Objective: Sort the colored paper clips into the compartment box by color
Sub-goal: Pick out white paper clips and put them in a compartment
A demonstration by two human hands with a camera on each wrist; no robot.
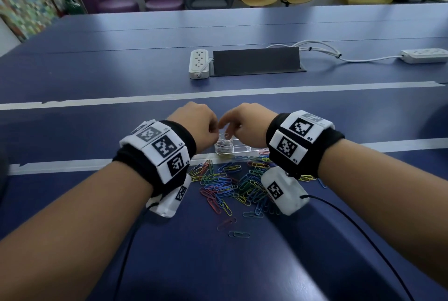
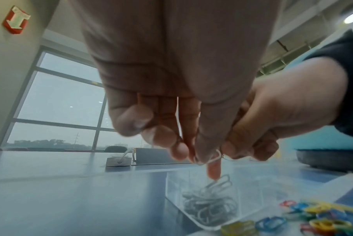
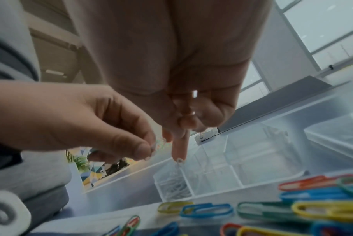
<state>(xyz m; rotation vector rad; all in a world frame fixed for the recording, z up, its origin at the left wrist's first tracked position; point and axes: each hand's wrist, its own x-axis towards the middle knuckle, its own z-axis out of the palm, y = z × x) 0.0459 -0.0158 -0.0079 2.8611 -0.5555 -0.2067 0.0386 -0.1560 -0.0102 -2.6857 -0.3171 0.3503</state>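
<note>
A clear compartment box [image 1: 242, 149] stands on the blue table, its leftmost cell [image 2: 171, 190] holding white paper clips [image 3: 175, 186]. Both hands hover over that cell. My left hand [image 1: 214, 131] pinches a white clip [image 2: 212, 157] between thumb and fingertips. My right hand [image 1: 228, 128] has its index finger [image 3: 178, 148] pointing straight down, its tip touching the top of another white clip [image 3: 179, 162] that stands on end above the cell; its other fingers are curled. A pile of mixed coloured clips [image 1: 232, 184] lies on the table just in front of the box.
The box's other cells [image 3: 232, 172] look bare. Beyond it lie a white tape line [image 1: 145, 100], a white power strip [image 1: 199, 63], a black cable hatch [image 1: 257, 60] and a second strip [image 1: 424, 55]. Chairs line the far side.
</note>
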